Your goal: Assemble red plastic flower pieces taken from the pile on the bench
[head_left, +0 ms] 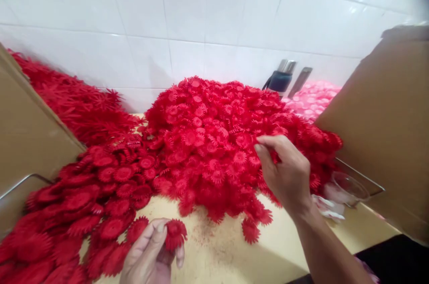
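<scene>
At the bottom of the view, my left hand [149, 252] pinches a red artificial flower piece [176, 234] with a fringed edge between thumb and fingers. Over the front right of a big heap of small red fringed flower pieces [201, 141], my right hand [284, 172] is closed, thumb and forefinger tips together. Whether a flower piece sits in that pinch I cannot make out against the red behind it. Larger, darker red flower discs [114, 226] lie spread to the left of my left hand, some just beside it.
Cardboard panels stand at left [33, 141] and right [382, 132]. Spiky red pieces [73, 101] are piled behind the left one. A dark bottle [279, 82], pink pieces [313, 98] and a clear plastic cup [350, 187] are at the right. A white tiled wall [187, 11] closes the back.
</scene>
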### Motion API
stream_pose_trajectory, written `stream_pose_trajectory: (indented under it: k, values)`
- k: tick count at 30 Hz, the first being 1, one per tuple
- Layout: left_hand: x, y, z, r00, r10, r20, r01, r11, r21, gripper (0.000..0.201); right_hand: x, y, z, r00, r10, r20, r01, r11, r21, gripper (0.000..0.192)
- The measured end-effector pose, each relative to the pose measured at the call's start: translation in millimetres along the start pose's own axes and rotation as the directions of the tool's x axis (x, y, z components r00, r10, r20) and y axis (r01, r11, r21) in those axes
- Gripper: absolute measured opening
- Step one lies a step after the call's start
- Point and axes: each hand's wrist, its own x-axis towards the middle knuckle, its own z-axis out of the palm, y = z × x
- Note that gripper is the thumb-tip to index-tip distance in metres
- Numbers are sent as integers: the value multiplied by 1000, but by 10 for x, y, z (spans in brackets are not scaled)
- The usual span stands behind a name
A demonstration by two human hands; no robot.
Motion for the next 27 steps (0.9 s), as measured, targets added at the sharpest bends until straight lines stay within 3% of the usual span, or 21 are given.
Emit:
stream_pose_trajectory:
  k: [2, 4, 6, 7, 9, 11, 13, 15, 19, 22, 24, 27]
  values:
    - [-6, -17, 61, 999, 25, -20, -25, 1000, -5, 25, 100, 140, 26, 996, -4, 89, 14, 993, -114, 10]
    - [-14, -31, 123, 999, 45, 8, -45, 999, -2, 24, 71, 121, 16, 996, 23, 86, -11, 991, -131, 14]
    - [-37, -55, 190, 997, 58, 43, -58, 998, -6, 21, -66, -47, -19, 993, 74, 90, -74, 997, -6, 13]
    - [-54, -74, 223, 996, 64, 62, -64, 998, -10, 20, -161, -167, -34, 982, 99, 158, -116, 988, 100, 12]
    - [-93, -123, 283, 992, 78, 98, -78, 997, -7, 18, -369, -420, -38, 904, 111, 414, -255, 916, 310, 11]
    - [-130, -177, 322, 984, 96, 150, -99, 995, 13, 18, -560, -625, -2, 765, 116, 634, -457, 791, 407, 10]
    - [-158, -222, 331, 976, 105, 191, -110, 994, 19, 19, -703, -737, 58, 660, 136, 738, -622, 649, 437, 10]
    - [-173, -254, 313, 977, 89, 196, -90, 996, 1, 21, -794, -766, 112, 623, 156, 767, -700, 549, 457, 19]
    - [-176, -304, 235, 976, 23, 216, -20, 1000, -17, 17, -872, -737, 146, 618, 209, 758, -705, 573, 417, 21]
    - [-163, -339, 186, 957, 46, 287, -58, 998, 35, 14, -897, -743, 134, 680, 218, 700, -616, 687, 385, 21]
    - [-153, -351, 168, 958, 67, 280, -88, 994, 62, 7, -910, -756, 123, 725, 176, 665, -526, 766, 371, 19]
    - [-149, -345, 156, 975, 68, 212, -78, 996, 39, 1, -926, -757, 98, 736, 120, 666, -486, 779, 397, 14]
